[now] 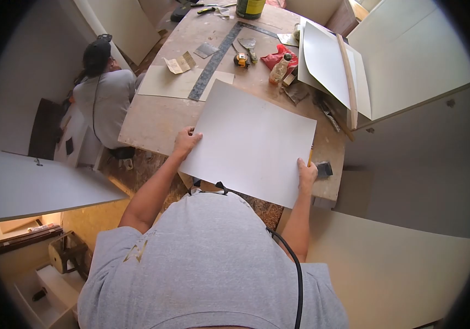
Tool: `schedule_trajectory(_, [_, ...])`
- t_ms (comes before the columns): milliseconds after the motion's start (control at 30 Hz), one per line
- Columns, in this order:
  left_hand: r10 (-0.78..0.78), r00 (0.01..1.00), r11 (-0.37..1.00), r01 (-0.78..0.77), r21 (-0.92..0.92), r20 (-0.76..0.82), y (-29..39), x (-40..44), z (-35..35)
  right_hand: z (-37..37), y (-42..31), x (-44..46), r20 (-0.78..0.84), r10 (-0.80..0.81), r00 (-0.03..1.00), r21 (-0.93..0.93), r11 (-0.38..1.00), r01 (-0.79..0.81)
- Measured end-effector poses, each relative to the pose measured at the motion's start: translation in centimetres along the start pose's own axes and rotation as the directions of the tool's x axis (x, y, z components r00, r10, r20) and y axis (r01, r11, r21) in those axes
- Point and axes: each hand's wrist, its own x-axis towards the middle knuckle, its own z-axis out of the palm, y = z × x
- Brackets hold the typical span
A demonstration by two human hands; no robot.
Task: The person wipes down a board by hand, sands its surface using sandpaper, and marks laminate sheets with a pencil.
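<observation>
A large white sheet (pixel 251 142), stiff like laminate, is held in front of me over the near edge of the table, bowed slightly. My left hand (pixel 187 141) grips its left edge, thumb on top. At the lower right edge, my right hand (pixel 306 174) is closed on the sheet. A yellow pencil (pixel 310 156) sticks up from that same hand. Just right of it lies a small dark block (pixel 324 170). Beyond the sheet, a metal framing square (pixel 215 63) rests on a cream board (pixel 158 83).
A tape measure (pixel 241 60), a bottle (pixel 280 69) and a red bag (pixel 270 58) lie on the table (pixel 147 123). White sheets with a wooden strip (pixel 347 77) stand at right. A co-worker (pixel 100 93) crouches at left. A large panel (pixel 388 268) lies at lower right.
</observation>
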Motion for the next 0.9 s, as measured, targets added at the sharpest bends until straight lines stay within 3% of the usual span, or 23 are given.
schedule_trajectory(67, [-0.029,0.998,0.996,0.034,-0.085,0.057,-0.3,0.5,0.1,-0.1,0.8,0.3,0.06,0.036,0.998,0.035,0.999,-0.038])
schedule_trajectory(200, [-0.015,0.998,0.994,0.009,-0.109,-0.061,-0.2,0.5,1.1,0.6,1.6,0.7,0.037,-0.013,0.999,-0.037,0.999,0.015])
schedule_trajectory(267, [0.136,0.987,0.961,-0.109,0.256,-0.09,1.3,0.0,1.3,-0.3,-0.1,0.2,0.045,0.019,0.999,-0.159,0.987,-0.011])
schedule_trajectory(300, [0.129,0.986,0.961,-0.099,0.259,-0.101,1.1,-0.1,1.9,0.0,0.0,0.2,0.058,0.015,0.998,-0.158,0.987,-0.006])
schedule_trajectory(367, [0.483,0.808,0.814,-0.272,0.513,-0.337,0.0,-0.3,3.1,0.5,0.7,0.1,0.03,0.005,1.0,0.075,0.997,-0.007])
schedule_trajectory(400, [0.479,0.811,0.815,-0.271,0.512,-0.335,0.3,0.0,2.8,0.5,0.7,0.2,0.03,0.007,1.0,0.07,0.997,-0.009])
schedule_trajectory(467, [0.084,0.976,0.962,-0.026,0.272,-0.202,1.0,0.5,2.2,0.0,0.5,-0.1,0.048,-0.022,0.999,0.038,0.999,0.02])
schedule_trajectory(567, [0.117,0.971,0.99,-0.099,0.096,-0.209,1.4,0.1,1.7,0.1,0.0,-0.8,-0.01,-0.126,0.992,0.017,0.992,0.126])
schedule_trajectory(633, [0.067,0.982,0.989,-0.041,0.143,-0.178,1.6,0.3,1.3,0.2,-1.4,-1.6,0.0,-0.03,1.0,0.035,0.999,0.03])
schedule_trajectory(700, [0.01,0.99,0.981,0.017,0.191,-0.144,2.0,0.3,1.4,1.4,1.2,-0.7,-0.217,-0.3,0.929,-0.152,0.95,0.271])
schedule_trajectory(733, [0.015,0.991,0.992,0.002,0.126,-0.134,2.1,0.1,1.4,1.5,1.9,-0.2,-0.13,-0.187,0.974,-0.084,0.981,0.177])
schedule_trajectory(833, [0.022,0.993,0.998,-0.016,0.055,-0.114,1.9,0.1,1.4,1.1,0.6,-0.6,-0.106,-0.057,0.993,0.047,0.997,0.062])
schedule_trajectory(900, [0.151,0.953,0.95,-0.067,0.305,-0.262,1.0,0.4,2.2,1.0,0.5,-0.7,-0.127,-0.053,0.991,0.033,0.998,0.057])
